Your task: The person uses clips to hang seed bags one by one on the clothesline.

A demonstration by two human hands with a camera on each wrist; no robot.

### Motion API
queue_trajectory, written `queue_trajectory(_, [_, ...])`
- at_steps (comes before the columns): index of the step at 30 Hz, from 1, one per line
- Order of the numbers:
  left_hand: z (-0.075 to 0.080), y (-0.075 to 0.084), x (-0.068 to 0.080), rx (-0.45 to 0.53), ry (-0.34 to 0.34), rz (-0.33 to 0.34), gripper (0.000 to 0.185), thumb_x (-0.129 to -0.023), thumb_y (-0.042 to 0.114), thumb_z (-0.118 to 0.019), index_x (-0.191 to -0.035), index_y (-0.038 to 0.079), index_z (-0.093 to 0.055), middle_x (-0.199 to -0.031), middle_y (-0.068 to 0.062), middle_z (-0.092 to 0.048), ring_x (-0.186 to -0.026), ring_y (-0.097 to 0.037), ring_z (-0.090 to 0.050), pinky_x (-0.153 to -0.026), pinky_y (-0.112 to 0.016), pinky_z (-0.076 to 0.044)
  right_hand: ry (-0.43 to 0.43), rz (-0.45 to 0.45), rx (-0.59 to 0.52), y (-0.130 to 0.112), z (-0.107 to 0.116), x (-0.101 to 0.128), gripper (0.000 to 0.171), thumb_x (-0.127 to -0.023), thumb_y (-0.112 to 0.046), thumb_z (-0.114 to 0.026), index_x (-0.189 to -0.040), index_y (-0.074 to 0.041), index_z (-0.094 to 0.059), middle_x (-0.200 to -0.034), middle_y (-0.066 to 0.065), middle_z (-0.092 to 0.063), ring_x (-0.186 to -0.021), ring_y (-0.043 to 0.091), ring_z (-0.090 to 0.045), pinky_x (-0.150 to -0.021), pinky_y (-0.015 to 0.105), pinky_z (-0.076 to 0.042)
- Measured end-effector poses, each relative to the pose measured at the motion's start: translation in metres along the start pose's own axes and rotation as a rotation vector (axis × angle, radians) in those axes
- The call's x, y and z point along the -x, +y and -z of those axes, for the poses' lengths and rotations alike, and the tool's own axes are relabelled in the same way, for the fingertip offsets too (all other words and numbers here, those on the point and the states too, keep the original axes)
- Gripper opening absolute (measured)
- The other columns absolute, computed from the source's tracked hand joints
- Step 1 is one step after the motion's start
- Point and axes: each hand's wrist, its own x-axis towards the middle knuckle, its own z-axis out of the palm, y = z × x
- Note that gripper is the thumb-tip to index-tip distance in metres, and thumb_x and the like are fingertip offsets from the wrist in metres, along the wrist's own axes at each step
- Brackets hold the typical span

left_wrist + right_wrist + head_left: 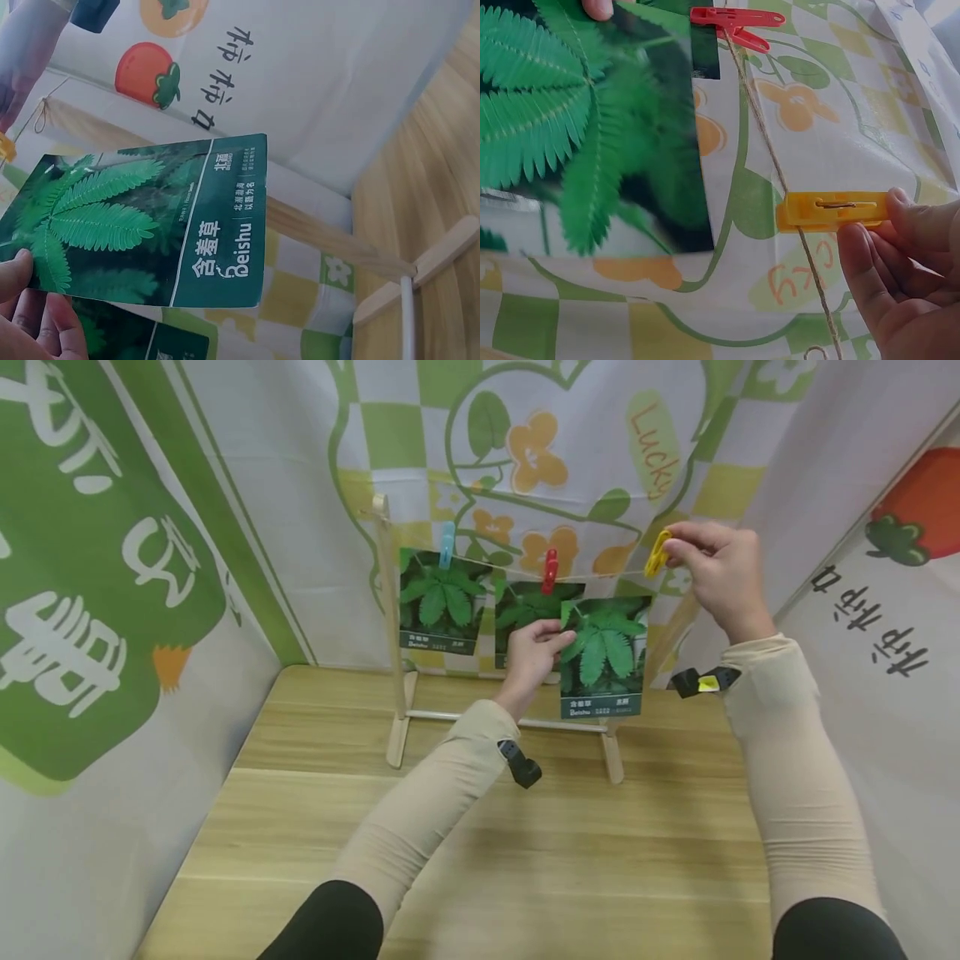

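Note:
My left hand [534, 662] pinches the left edge of a green seed packet [604, 656] with a fern-like leaf picture, thumb in front and fingers behind. The packet is upright, in front of the twine [756, 112]. My right hand [723, 572] pinches a yellow clothespin [832, 211] between thumb and fingers; in the right wrist view its far end overlaps the twine. Left of the held packet, a second packet [517, 610] hangs from a red clothespin [551, 571], partly hidden. A third packet [442, 602] hangs from a blue clothespin [447, 545].
A wooden stand with a left post [390, 610], feet [613, 756] and a white crossbar [431, 716] carries the twine. It stands on a wood-grain table [525, 860]. Behind is a patterned cloth [390, 435]; printed panels [862, 710] flank both sides.

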Motion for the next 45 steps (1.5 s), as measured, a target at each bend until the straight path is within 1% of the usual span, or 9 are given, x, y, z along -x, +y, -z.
queue_trajectory(10, [-0.023, 0.011, 0.001, 0.044, -0.045, -0.004, 0.029, -0.090, 0.009, -0.069, -0.118, 0.003, -0.068, -0.112, -0.014, -0.071, -0.083, -0.008, -0.061, -0.090, -0.040, -0.056, -0.047, -0.067, 0.029, 0.003, -0.001, 0.002, 0.024, -0.091, -0.011, -0.067, -0.107, 0.008, -0.071, -0.075, -0.024, -0.064, -0.066, -0.003, -0.062, -0.060, 0.009, -0.050])
queue_trajectory(16, [-0.027, 0.013, 0.000, 0.045, -0.055, -0.013, 0.028, -0.090, 0.008, -0.069, -0.117, 0.003, -0.068, -0.112, -0.015, -0.071, -0.083, -0.008, -0.062, -0.076, -0.023, -0.055, -0.049, -0.082, 0.047, 0.005, -0.002, 0.003, 0.025, -0.091, -0.011, -0.067, -0.107, 0.007, -0.071, -0.075, -0.022, -0.065, -0.066, -0.003, -0.064, -0.062, 0.010, -0.052])
queue_trajectory(20, [-0.028, 0.012, -0.002, 0.047, -0.053, -0.029, 0.027, -0.090, 0.008, -0.069, -0.116, 0.002, -0.068, -0.110, -0.015, -0.071, -0.080, -0.008, -0.062, -0.074, -0.022, -0.055, -0.073, -0.101, 0.060, 0.006, -0.003, 0.003, 0.027, -0.092, -0.012, -0.066, -0.109, 0.008, -0.069, -0.074, -0.025, -0.063, -0.066, -0.005, -0.064, -0.064, 0.011, -0.053])
queue_trajectory(23, [-0.029, 0.012, -0.002, 0.045, -0.058, -0.040, 0.027, -0.090, 0.008, -0.068, -0.117, 0.002, -0.067, -0.111, -0.015, -0.071, -0.085, -0.011, -0.064, -0.077, -0.023, -0.055, -0.097, -0.091, 0.073, 0.008, -0.003, 0.003, 0.029, -0.093, -0.014, -0.066, -0.110, 0.009, -0.068, -0.072, -0.029, -0.061, -0.066, -0.009, -0.062, -0.091, 0.009, -0.043])
queue_trajectory(26, [-0.030, 0.012, -0.002, 0.040, -0.061, -0.043, 0.027, -0.091, 0.008, -0.067, -0.117, 0.002, -0.067, -0.112, -0.014, -0.071, -0.092, -0.015, -0.066, -0.079, -0.024, -0.056, -0.114, -0.067, 0.075, 0.010, -0.003, 0.002, 0.030, -0.093, -0.015, -0.066, -0.111, 0.009, -0.068, -0.074, -0.031, -0.060, -0.066, -0.012, -0.061, -0.110, 0.023, -0.021])
queue_trajectory(30, [-0.031, 0.012, -0.002, 0.042, -0.058, -0.044, 0.027, -0.091, 0.008, -0.067, -0.118, 0.001, -0.066, -0.112, -0.015, -0.071, -0.092, -0.015, -0.067, -0.077, -0.022, -0.055, -0.128, -0.073, 0.053, 0.010, -0.003, 0.003, 0.032, -0.092, -0.016, -0.067, -0.113, 0.009, -0.067, -0.079, -0.029, -0.062, -0.068, -0.012, -0.063, -0.101, 0.016, -0.033])
queue_trajectory(33, [-0.031, 0.012, -0.002, 0.043, -0.049, -0.056, 0.027, -0.092, 0.009, -0.066, -0.117, 0.000, -0.067, -0.112, -0.017, -0.071, -0.088, -0.012, -0.065, -0.074, -0.020, -0.054, -0.128, -0.090, 0.007, 0.010, -0.002, 0.005, 0.035, -0.092, -0.016, -0.068, -0.115, 0.010, -0.066, -0.081, -0.027, -0.064, -0.068, -0.009, -0.064, -0.077, 0.006, -0.046])
queue_trajectory(36, [-0.030, 0.011, -0.002, 0.023, -0.036, -0.088, 0.026, -0.093, 0.011, -0.065, -0.117, 0.000, -0.068, -0.112, -0.017, -0.071, -0.089, -0.015, -0.066, -0.074, -0.020, -0.055, -0.116, -0.088, -0.055, 0.010, -0.003, 0.006, 0.036, -0.091, -0.014, -0.069, -0.116, 0.011, -0.065, -0.081, -0.026, -0.066, -0.068, -0.006, -0.066, -0.068, 0.009, -0.052])
queue_trajectory(45, [-0.023, 0.003, 0.000, -0.122, -0.012, -0.210, 0.027, -0.096, 0.015, -0.062, -0.119, 0.003, -0.068, -0.113, -0.014, -0.072, -0.103, -0.025, -0.069, -0.076, -0.019, -0.053, -0.049, -0.026, -0.076, 0.015, -0.006, 0.010, 0.031, -0.088, -0.010, -0.071, -0.110, 0.012, -0.067, -0.082, -0.022, -0.066, -0.068, -0.002, -0.063, -0.065, 0.010, -0.052])
